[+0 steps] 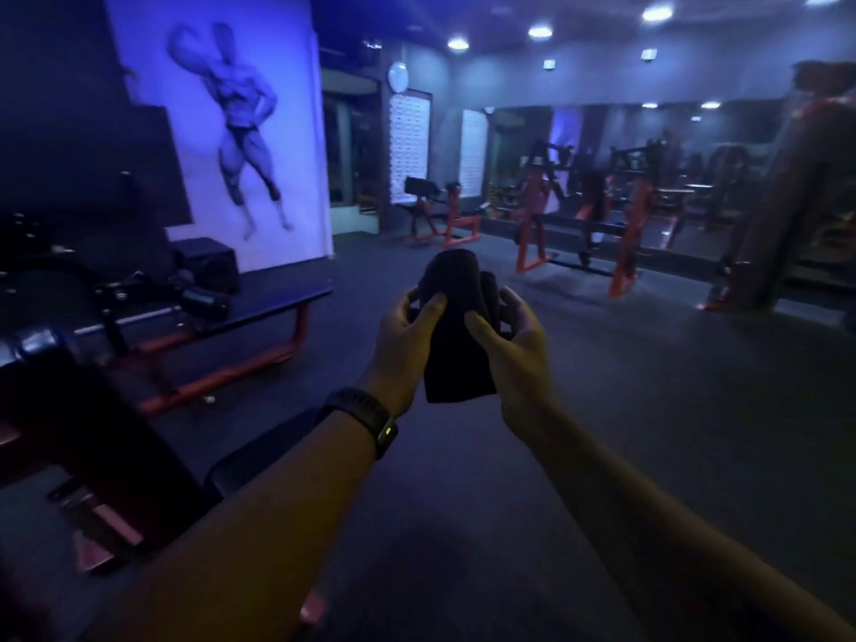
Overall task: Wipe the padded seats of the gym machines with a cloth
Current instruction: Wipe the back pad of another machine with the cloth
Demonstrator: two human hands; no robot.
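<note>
A dark folded cloth (456, 345) hangs in the air at mid-frame, held between both hands at arm's length. My left hand (407, 345), with a black watch on its wrist, grips the cloth's left edge with thumb and curled fingers. My right hand (509, 340) grips the right edge the same way. A dark padded seat (259, 451) of a red-framed machine lies low on the left, partly hidden behind my left forearm. A flat padded bench (273, 294) stands further back on the left.
A red and black machine frame (69, 410) fills the near left. Across the dark rubber floor (602, 410), red-framed machines (616, 215) line a mirrored wall. A large red machine (787, 201) rises at the right edge. A wall mural (241, 132) is at the back left.
</note>
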